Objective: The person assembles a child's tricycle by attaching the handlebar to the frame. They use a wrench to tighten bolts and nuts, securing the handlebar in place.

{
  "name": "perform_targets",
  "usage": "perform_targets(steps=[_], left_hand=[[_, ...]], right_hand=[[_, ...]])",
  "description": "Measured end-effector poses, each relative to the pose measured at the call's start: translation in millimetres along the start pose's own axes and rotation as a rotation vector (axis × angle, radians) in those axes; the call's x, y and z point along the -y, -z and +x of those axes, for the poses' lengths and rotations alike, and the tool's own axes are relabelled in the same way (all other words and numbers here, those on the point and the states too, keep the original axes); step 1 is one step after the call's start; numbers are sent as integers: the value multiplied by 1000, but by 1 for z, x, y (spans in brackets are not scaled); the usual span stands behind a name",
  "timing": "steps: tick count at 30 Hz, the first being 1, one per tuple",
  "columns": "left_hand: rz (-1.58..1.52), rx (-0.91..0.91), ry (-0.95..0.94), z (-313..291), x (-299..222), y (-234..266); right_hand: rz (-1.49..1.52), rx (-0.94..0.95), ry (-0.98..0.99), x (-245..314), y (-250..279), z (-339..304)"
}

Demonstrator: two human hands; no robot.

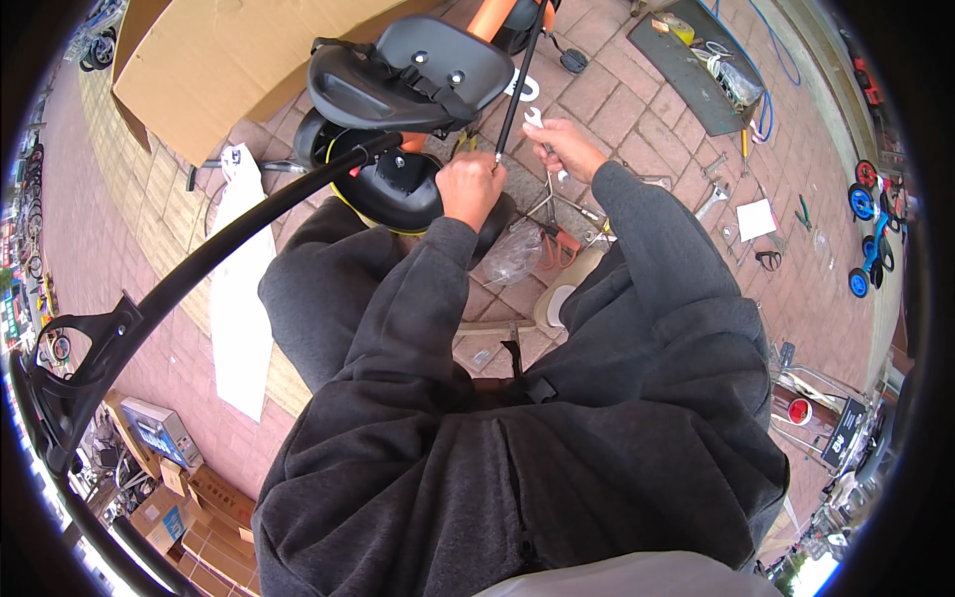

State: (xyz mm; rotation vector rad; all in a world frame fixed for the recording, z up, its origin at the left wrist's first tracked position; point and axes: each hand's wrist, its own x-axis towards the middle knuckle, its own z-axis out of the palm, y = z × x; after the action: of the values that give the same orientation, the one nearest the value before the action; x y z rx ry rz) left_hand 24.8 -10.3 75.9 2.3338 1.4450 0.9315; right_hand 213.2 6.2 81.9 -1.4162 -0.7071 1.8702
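In front of me stands a child's tricycle with a black seat (pixel 438 72) and an orange frame (pixel 489 20). My left hand (pixel 470 189) is closed around the lower end of a thin black rod (pixel 516 95) that slants up past the seat. My right hand (pixel 571 149) grips a silver open-ended wrench (pixel 534 117), its jaw pointing up, close to the rod but apart from it. Beside my left hand is a black wheel (pixel 393 194) with a yellow edge. A long black curved bar (pixel 229 221) reaches from the tricycle toward the lower left.
An open cardboard box (pixel 214 75) lies at upper left, above a white sheet (pixel 239 308). At upper right is a dark tray (pixel 686 65) of tools. Another wrench (pixel 712 201) and green-handled pliers (pixel 803 211) lie on the bricks. A clear plastic bag (pixel 512 254) is between my legs.
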Motion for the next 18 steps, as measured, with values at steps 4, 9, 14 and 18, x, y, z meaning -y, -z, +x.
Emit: perform_targets(steps=[4,9,14,18], left_hand=[[24,44,44,-8,16,-13],[-184,126,390,-26,48,-28],[-752,-170,988,-30,79,-18],[-853,-441,1037,-20,89,3]], right_hand=[[145,-86,121,6,-13,42],[41,-198,173,-20,-21,96],[-125,-348,181,-41,-30,146],[-355,-494,397,-53,-38,175]])
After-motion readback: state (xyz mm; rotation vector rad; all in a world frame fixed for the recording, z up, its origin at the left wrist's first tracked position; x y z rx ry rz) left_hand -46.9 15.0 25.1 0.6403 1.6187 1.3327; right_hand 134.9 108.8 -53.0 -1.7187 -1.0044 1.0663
